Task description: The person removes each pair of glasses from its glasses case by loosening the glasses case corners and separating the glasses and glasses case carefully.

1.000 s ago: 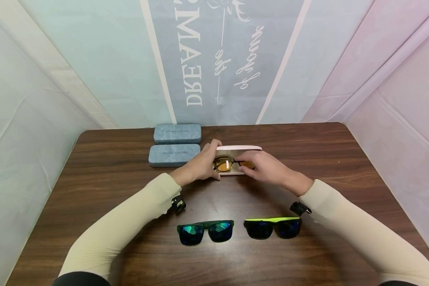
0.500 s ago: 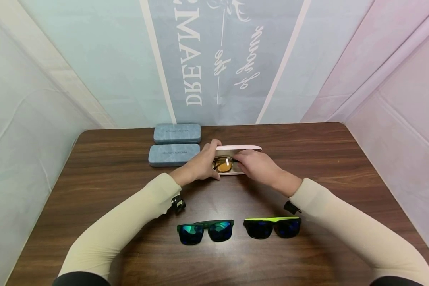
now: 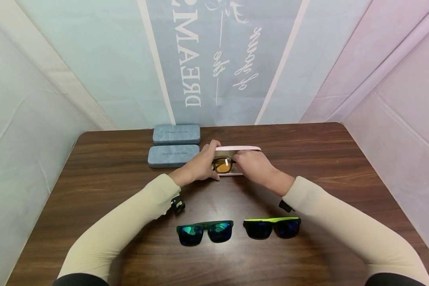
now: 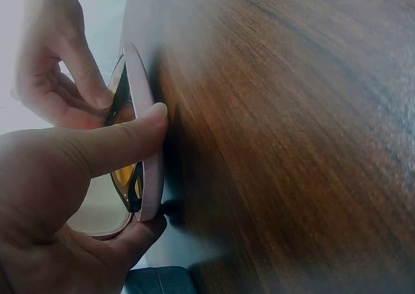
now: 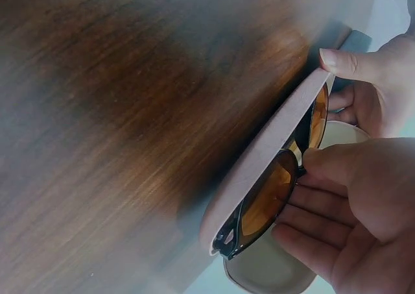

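Observation:
A pink glasses case [image 3: 248,148] lies open near the back of the table, its inside pale. Inside it sits a pair of dark-framed glasses with amber lenses [image 3: 223,165]. My left hand [image 3: 199,163] grips the left end of the case, thumb across the front wall [image 4: 148,171]. With thumb and fingers, my right hand [image 3: 255,167] pinches the glasses at the bridge; in the right wrist view the fingers reach behind the amber lens [image 5: 266,200]. From the head view the right lens is hidden under that hand.
Two blue glasses cases, one behind [image 3: 176,134] the other [image 3: 173,156], lie shut left of my left hand. Nearer me on the wooden table [image 3: 157,258] are sunglasses with green-blue lenses [image 3: 220,231] and sunglasses with a yellow-green top [image 3: 286,228]. A printed curtain [image 3: 214,115] hangs behind.
My right hand has shifted left along the glasses toward the bridge, its fingers drawing closer together and covering the right lens. The left hand keeps its hold on the case.

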### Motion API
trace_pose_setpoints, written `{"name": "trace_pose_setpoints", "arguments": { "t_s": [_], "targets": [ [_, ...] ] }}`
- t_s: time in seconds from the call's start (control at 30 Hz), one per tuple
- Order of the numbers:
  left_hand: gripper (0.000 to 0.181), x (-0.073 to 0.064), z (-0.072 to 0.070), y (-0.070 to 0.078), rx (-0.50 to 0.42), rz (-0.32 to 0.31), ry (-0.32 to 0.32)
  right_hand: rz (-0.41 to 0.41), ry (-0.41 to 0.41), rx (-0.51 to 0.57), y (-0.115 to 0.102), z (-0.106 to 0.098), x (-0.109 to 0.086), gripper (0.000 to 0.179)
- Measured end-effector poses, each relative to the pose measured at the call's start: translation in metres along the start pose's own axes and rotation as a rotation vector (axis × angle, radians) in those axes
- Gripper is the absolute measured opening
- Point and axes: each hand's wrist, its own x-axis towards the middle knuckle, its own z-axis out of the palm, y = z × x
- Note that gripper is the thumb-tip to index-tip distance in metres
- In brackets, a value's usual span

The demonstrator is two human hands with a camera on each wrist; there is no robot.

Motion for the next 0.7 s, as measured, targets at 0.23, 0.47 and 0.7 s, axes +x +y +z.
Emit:
{"name": "trace_pose_setpoints", "arguments": {
  "t_s": [0.23,0.47,0.7],
  "targets": [
    [0.098,-0.0009,-0.0005,0.0001,-0.002,0.01,0.002,0.018,-0.001,0.009,0.0014,-0.0003,0.0036,0.005],
    [0.097,-0.0011,-0.0006,-0.0002,-0.002,0.014,0.001,0.024,0.039,0.022,0.001,0.0006,0.0032,0.004],
    [0.098,-0.0014,-0.0002,0.0002,-0.002,0.007,0.002,0.03,0.064,0.034,-0.0003,0.0006,0.003,0.006]
  ]
}}
